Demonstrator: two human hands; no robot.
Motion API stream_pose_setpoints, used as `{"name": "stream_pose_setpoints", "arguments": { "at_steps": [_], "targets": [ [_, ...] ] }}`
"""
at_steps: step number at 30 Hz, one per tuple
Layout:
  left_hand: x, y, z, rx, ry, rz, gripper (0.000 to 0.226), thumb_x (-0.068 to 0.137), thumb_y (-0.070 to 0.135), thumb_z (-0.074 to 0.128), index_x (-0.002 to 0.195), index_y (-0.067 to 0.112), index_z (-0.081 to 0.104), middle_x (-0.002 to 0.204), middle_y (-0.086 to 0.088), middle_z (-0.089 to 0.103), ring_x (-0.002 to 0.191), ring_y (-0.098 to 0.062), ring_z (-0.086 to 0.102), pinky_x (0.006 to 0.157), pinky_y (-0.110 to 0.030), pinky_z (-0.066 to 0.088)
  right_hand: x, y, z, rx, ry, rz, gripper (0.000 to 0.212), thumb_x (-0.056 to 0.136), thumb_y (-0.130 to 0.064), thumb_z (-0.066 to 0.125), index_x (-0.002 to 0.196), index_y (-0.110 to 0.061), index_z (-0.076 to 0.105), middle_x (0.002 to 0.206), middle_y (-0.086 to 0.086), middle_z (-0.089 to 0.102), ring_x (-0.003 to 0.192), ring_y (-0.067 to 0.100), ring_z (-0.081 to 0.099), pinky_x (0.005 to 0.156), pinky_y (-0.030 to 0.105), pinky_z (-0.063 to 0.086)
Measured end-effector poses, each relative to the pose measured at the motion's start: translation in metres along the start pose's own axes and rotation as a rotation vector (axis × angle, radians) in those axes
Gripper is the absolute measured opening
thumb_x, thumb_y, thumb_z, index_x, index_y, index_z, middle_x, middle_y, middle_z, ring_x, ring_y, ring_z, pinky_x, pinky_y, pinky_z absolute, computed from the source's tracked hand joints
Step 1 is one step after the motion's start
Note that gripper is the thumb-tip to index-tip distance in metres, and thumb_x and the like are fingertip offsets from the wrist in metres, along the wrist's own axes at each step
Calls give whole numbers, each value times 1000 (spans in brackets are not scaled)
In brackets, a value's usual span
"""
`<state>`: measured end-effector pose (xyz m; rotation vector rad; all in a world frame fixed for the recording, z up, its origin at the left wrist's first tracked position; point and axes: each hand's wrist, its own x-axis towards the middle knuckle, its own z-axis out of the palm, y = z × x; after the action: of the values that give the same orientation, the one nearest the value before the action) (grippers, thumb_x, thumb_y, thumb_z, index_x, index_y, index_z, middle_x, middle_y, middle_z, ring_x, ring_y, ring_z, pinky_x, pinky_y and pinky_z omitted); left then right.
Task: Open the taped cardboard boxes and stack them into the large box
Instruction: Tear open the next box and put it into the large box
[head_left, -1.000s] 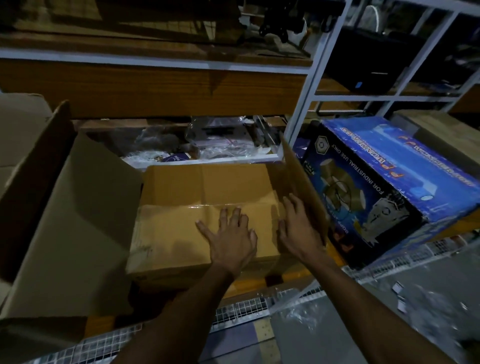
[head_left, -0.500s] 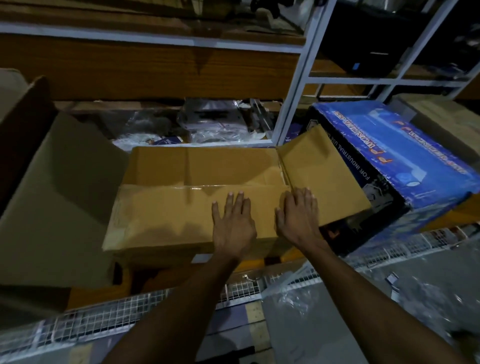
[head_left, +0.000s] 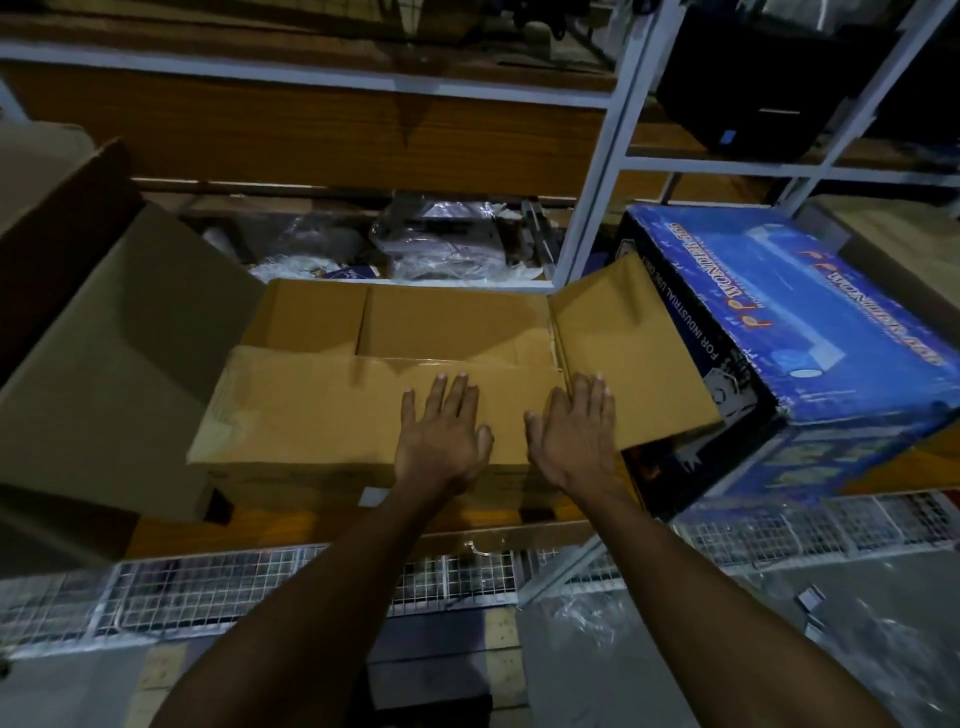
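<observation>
Both palms flat on the cardboard box (head_left: 332, 410): left hand (head_left: 441, 434) and right hand (head_left: 574, 434), fingers straight, gripping nothing. Box interior hidden in shadow.

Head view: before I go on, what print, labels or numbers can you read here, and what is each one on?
"FOR INDUSTRIAL USE ONLY": white print on the dark end face of the blue box, partly hidden by the brown box's side flap.
Orange brand lettering on the blue box's top: too blurred to read.
Brown box under both hands: no print visible.
Large box on the left: no print visible.
</observation>
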<state>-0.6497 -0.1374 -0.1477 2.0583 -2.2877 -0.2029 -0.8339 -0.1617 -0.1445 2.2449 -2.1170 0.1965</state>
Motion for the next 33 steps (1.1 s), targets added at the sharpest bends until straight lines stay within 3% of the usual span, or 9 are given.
{"name": "stream_pose_setpoints", "arguments": {
  "at_steps": [16, 24, 29, 31, 33],
  "targets": [
    [5, 4, 2, -14, -19, 7, 72, 103, 54, 14, 162, 15, 3, 170, -4, -7, 156, -25, -12, 124, -56, -5, 0, 5, -1, -51, -18, -21, 66, 101, -51, 27, 145, -5, 45, 162, 26, 25, 153, 42, 9, 125, 54, 5],
    [18, -11, -19, -114, -24, 90, 65, 104, 49, 36, 158, 16, 23, 170, -8, 6, 156, -30, 0, 124, -56, 5, 4, -5, -10, 42, -2, -96, 45, 101, -34, 44, 139, -9, 50, 155, 20, 39, 151, 39, 22, 124, 50, 17],
    [33, -39, -38, -10, 92, 56, 68, 104, 54, 29, 158, 14, 21, 169, -11, 11, 155, -32, 5, 123, -60, 5, 22, -26, -24, 207, 54, -153, 54, 97, -35, 41, 138, -2, 51, 149, 23, 45, 142, 39, 37, 121, 50, 24],
    [40, -49, -48, 31, 130, 13, 65, 104, 55, 28, 155, 15, 28, 163, -13, 25, 152, -33, 17, 122, -61, 7, 32, -35, -34, 246, 89, -183, 50, 99, -34, 44, 138, -3, 52, 144, 22, 49, 134, 38, 45, 114, 49, 32],
    [43, -53, -62, 93, 182, 11, 54, 104, 50, 29, 142, 15, 45, 146, -13, 48, 138, -31, 37, 119, -60, 18, 42, -44, -47, 287, 99, -205, 49, 100, -37, 42, 137, -7, 53, 137, 17, 55, 125, 35, 51, 105, 47, 38]
  ]
}}
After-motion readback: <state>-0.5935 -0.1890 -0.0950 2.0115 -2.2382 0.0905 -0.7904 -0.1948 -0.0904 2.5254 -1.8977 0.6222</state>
